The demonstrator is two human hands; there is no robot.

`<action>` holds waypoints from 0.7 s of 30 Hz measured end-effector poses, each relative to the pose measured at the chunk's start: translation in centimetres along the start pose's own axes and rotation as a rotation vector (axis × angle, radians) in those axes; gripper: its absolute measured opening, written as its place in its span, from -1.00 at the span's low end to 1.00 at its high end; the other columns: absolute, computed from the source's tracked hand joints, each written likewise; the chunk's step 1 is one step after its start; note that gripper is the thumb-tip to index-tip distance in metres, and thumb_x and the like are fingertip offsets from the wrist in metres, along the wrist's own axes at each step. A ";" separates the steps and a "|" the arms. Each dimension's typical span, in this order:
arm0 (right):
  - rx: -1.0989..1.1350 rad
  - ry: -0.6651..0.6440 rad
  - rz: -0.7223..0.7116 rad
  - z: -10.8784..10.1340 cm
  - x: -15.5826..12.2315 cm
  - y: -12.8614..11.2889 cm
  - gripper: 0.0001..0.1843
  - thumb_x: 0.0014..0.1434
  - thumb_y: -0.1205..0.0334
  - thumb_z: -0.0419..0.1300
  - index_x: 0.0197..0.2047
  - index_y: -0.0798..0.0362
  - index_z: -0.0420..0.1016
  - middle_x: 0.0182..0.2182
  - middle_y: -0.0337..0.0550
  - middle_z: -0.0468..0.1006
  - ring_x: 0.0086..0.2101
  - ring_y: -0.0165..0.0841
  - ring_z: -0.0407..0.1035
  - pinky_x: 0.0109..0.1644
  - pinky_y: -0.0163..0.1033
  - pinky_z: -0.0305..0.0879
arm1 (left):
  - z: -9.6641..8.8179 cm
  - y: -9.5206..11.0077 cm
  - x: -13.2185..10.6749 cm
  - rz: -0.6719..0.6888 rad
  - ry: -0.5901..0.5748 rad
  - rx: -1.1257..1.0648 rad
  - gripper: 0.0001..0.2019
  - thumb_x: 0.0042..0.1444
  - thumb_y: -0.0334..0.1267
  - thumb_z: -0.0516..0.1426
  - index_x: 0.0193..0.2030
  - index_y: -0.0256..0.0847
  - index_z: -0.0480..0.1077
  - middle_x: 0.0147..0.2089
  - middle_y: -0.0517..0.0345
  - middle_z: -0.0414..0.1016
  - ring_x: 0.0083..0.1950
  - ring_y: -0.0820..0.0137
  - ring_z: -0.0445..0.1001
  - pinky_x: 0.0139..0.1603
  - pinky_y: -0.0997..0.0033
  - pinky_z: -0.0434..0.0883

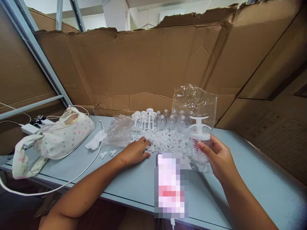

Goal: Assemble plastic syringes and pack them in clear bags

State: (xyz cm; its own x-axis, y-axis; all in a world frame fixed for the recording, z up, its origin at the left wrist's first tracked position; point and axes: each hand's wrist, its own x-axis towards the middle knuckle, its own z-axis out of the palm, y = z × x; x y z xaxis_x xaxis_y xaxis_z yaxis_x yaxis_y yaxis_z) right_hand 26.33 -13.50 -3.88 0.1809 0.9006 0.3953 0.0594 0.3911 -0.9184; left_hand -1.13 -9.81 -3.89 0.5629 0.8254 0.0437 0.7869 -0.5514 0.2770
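My right hand (219, 158) holds a clear plastic bag (194, 102) upright with a clear bottle (199, 145) inside it, the bottle capped by a white pump top. My left hand (135, 150) rests palm down on the grey table (240, 179), its fingers touching a pile of small white plastic parts (168, 142). Behind the pile stand several clear bottles (171, 119) and white pump stems (144, 119).
A floral fabric bag (59, 134) lies at the left with a white cable (72, 180) and a charger (30, 128). A flat clear bag (118, 129) and a white tissue (96, 140) lie near it. A phone (170, 185) lies between my arms. Cardboard walls (144, 67) surround the table.
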 end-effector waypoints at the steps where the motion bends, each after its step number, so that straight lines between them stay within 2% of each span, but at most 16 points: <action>1: 0.005 -0.003 0.004 0.0 0.0 0.0 -0.58 -0.01 0.00 0.33 -0.09 -0.04 0.50 -0.20 -0.08 0.64 -0.20 -0.15 0.53 -0.19 -0.12 0.46 | 0.0 0.0 0.0 -0.003 0.010 -0.005 -0.70 0.16 -0.22 0.10 0.03 -0.16 0.32 0.07 0.00 0.34 -0.07 0.18 0.47 -0.04 0.22 0.38; 4: -0.005 -0.006 0.004 0.0 0.0 0.0 -0.59 -0.02 -0.01 0.33 -0.10 -0.04 0.50 -0.20 -0.08 0.64 -0.20 -0.15 0.52 -0.19 -0.12 0.46 | -0.2 0.1 0.0 -0.029 0.021 -0.006 -0.72 0.17 -0.24 0.08 0.03 -0.17 0.32 0.05 0.00 0.35 -0.05 0.18 0.46 0.00 0.22 0.36; 8: -0.041 -0.008 -0.002 0.0 0.1 0.2 -0.57 0.00 -0.03 0.31 -0.08 -0.04 0.49 -0.19 -0.08 0.63 -0.16 -0.14 0.51 -0.17 -0.11 0.45 | -0.3 0.2 0.0 -0.058 -0.024 0.006 -0.65 0.13 -0.24 0.12 0.07 -0.15 0.29 0.07 -0.02 0.34 -0.05 0.16 0.46 -0.04 0.24 0.37; 13: -0.018 -0.020 0.042 -0.1 0.0 0.1 -0.57 0.00 -0.02 0.32 -0.07 -0.05 0.48 -0.14 -0.09 0.62 -0.12 -0.16 0.49 -0.13 -0.15 0.43 | -0.4 0.3 -0.1 -0.058 -0.037 0.048 -0.67 0.15 -0.22 0.08 0.07 -0.12 0.27 0.05 0.00 0.33 -0.10 0.17 0.48 -0.09 0.22 0.39; 17: -0.015 -0.024 0.071 0.0 -0.2 -0.2 -0.54 0.00 -0.02 0.32 -0.04 -0.04 0.47 -0.13 -0.08 0.60 -0.10 -0.14 0.47 -0.11 -0.15 0.41 | -0.2 0.4 -0.2 -0.090 -0.016 0.060 -0.55 0.16 -0.14 0.08 0.18 -0.13 0.16 0.14 -0.04 0.30 -0.03 0.12 0.46 -0.04 0.18 0.39; 21: -0.005 -0.027 0.088 0.2 -0.2 -0.3 -0.54 -0.01 -0.03 0.32 -0.06 -0.04 0.47 -0.14 -0.09 0.61 -0.10 -0.14 0.47 -0.08 -0.13 0.40 | 0.4 0.5 0.2 -0.126 -0.011 0.080 -0.54 0.20 0.00 0.01 0.16 -0.20 0.19 0.09 -0.10 0.34 -0.03 0.04 0.46 -0.09 0.12 0.41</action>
State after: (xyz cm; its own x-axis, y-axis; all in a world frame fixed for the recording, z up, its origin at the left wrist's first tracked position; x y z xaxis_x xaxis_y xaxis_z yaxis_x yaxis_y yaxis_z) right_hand 26.10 -13.77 -3.69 0.1595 0.9363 0.3129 0.0488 0.3091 -0.9498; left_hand -0.57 -9.99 -4.17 0.4611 0.8874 0.0026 0.8687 -0.4520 0.2025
